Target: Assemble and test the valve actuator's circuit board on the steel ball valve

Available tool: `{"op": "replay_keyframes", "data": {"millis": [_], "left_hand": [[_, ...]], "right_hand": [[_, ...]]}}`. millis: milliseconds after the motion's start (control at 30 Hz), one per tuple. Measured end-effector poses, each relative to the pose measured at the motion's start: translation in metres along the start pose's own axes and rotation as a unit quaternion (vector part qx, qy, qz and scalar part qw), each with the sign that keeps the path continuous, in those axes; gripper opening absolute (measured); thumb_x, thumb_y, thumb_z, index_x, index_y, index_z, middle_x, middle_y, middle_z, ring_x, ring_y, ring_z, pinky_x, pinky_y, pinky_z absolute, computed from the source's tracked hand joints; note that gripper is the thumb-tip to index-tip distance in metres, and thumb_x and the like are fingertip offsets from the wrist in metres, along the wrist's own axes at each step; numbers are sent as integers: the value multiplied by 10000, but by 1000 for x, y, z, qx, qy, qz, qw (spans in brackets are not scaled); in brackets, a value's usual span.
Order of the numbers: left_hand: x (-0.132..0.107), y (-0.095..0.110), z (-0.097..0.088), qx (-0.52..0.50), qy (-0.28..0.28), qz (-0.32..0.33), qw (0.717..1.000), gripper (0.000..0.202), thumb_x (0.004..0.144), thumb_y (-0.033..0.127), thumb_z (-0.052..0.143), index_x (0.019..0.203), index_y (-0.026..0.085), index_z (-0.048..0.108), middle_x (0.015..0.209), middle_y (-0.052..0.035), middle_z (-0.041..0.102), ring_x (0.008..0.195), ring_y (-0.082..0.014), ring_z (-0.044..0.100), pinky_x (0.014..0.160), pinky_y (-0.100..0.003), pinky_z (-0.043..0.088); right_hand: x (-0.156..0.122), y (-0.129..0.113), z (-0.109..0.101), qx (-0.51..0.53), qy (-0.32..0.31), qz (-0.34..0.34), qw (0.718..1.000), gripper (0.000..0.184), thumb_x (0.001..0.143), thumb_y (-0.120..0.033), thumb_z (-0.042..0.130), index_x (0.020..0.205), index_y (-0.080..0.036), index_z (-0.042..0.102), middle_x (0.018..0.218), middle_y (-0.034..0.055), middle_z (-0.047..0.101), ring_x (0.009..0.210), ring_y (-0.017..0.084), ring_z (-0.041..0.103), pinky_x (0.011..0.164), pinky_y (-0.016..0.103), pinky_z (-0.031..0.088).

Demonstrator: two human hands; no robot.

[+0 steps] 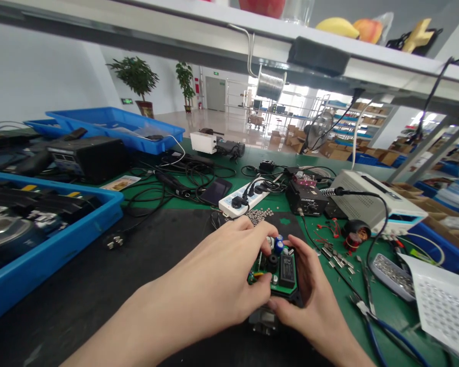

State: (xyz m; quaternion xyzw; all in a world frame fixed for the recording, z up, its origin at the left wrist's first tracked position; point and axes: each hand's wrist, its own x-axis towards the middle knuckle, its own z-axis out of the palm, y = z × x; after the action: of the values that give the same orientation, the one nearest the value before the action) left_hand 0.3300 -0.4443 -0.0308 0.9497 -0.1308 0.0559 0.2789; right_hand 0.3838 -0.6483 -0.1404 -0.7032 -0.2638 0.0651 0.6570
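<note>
A green circuit board (289,289) with blue capacitors and a black block part sits in a dark housing (263,322) low in the middle of the view. My left hand (229,270) reaches over its left side, with thumb and forefinger closed on the board's components; the exact part they pinch is hidden. Around the right side and front of the housing wraps my right hand (309,295), its thumb at the near edge. Beyond the hands lie many small metal nuts (260,216) beside a white power strip (245,198).
A blue tray (115,204) with dark housings stands at left. To the right lie blue-handled pliers (367,312), a dish of screws (393,275) and metal pieces (338,259). A soldering station (308,198) and a beige instrument (371,201) stand behind. Overhead runs a shelf (199,25).
</note>
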Motion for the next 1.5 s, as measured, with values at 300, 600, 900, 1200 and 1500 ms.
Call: {"op": "replay_keyframes", "data": {"millis": [300, 600, 900, 1200, 1500], "left_hand": [[0, -1, 12, -36, 20, -34, 999, 400, 837, 196, 649, 1198, 327, 534, 1170, 5, 622, 1116, -219, 598, 931, -374, 508], [3, -5, 16, -17, 42, -16, 999, 299, 839, 217, 641, 1101, 288, 516, 1099, 18, 591, 1005, -189, 611, 841, -351, 498], [4, -5, 12, 3, 30, -8, 999, 270, 851, 238, 655, 1070, 286, 504, 1077, 24, 598, 983, -199, 605, 815, -351, 476], [3, 1, 18, -36, 62, -44, 996, 338, 799, 145, 654, 1063, 310, 523, 1105, 77, 597, 1007, -131, 627, 832, -302, 456], [7, -4, 14, -16, 30, -28, 999, 279, 834, 219, 649, 1067, 288, 514, 1076, 35, 574, 954, -180, 609, 833, -338, 478]], "right_hand": [[0, -5, 1, -7, -1, -6, 1000, 896, 735, -179, 844, 1489, -304, 377, 1549, 78, 487, 1441, 286, 490, 1168, 381, 457], [0, -9, 1, -4, 2, 2, 1000, 879, 728, -162, 835, 1473, -303, 389, 1534, 72, 503, 1442, 288, 485, 1137, 367, 488], [0, -9, -1, -15, -4, 4, 1000, 900, 725, -160, 840, 1481, -281, 368, 1513, 100, 520, 1439, 307, 487, 1128, 386, 496], [-1, -7, 2, 10, 4, -2, 1000, 883, 728, -144, 836, 1470, -308, 386, 1501, 61, 542, 1442, 281, 486, 1094, 342, 512], [-1, -3, 2, -4, 9, 0, 1000, 901, 717, -141, 827, 1476, -320, 376, 1477, 46, 553, 1397, 265, 528, 1085, 318, 512]]}}
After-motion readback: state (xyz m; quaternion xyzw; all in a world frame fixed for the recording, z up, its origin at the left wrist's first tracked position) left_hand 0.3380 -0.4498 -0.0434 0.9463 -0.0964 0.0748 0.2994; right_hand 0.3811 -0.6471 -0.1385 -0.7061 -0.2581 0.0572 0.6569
